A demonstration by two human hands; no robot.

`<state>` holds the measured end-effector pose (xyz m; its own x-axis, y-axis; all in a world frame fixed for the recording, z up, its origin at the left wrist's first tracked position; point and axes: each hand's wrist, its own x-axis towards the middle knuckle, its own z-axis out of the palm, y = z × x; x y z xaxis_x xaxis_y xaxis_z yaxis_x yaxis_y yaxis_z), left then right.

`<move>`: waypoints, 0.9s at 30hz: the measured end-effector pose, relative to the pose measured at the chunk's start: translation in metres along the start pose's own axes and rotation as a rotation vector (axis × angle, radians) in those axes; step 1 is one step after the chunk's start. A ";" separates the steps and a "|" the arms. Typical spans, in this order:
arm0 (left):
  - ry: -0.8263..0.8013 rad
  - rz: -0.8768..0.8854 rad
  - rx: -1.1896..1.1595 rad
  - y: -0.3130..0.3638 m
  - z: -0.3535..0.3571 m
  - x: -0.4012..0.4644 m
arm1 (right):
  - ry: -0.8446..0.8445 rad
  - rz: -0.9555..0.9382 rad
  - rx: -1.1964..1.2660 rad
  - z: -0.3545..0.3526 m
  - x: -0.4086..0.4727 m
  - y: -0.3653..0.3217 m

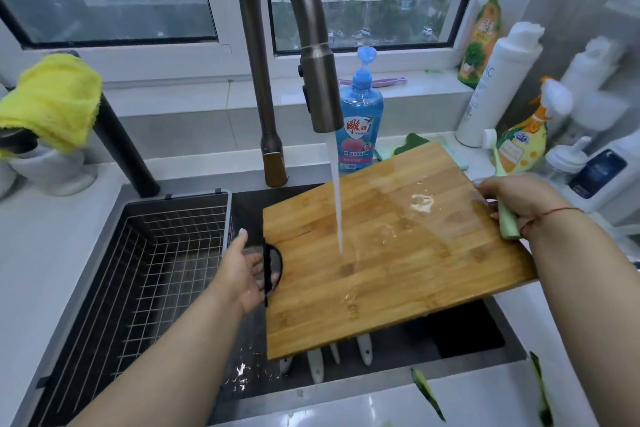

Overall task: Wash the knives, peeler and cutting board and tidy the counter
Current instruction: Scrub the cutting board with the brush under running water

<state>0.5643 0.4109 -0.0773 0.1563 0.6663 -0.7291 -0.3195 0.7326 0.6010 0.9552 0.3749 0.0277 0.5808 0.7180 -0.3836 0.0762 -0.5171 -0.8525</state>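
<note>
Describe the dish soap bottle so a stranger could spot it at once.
Start at the tall curved tap behind the sink. Just right of its base, past the running water, stands the dish soap bottle on the counter below the window sill. It is the only clear blue bottle with a blue pump top; the bottles further right are white, orange or yellow.

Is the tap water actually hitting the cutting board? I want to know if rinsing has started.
Touching. The head view shows the water stream landing on the cutting board, with a wet sheen spreading across the wood.
</note>
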 end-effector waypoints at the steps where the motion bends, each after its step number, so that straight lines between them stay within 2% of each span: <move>1: 0.023 -0.008 -0.009 -0.002 0.001 0.003 | 0.002 -0.006 0.003 0.000 0.000 -0.002; 6: 0.092 0.000 0.005 -0.011 0.012 0.013 | 0.006 -0.066 0.024 0.003 -0.005 -0.009; 15: 0.118 -0.067 0.230 -0.027 0.022 0.031 | 0.038 -0.126 -0.011 -0.004 -0.004 -0.021; 18: 0.053 -0.023 0.189 -0.028 0.030 0.029 | 0.047 -0.156 -0.032 -0.005 -0.002 -0.022; 27: 0.056 0.179 0.186 -0.019 0.027 0.026 | 0.038 -0.146 0.020 0.013 0.007 -0.005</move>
<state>0.5992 0.4183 -0.0987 0.0593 0.7824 -0.6199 -0.1591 0.6204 0.7679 0.9477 0.3886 0.0249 0.5951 0.7664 -0.2419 0.1463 -0.3993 -0.9051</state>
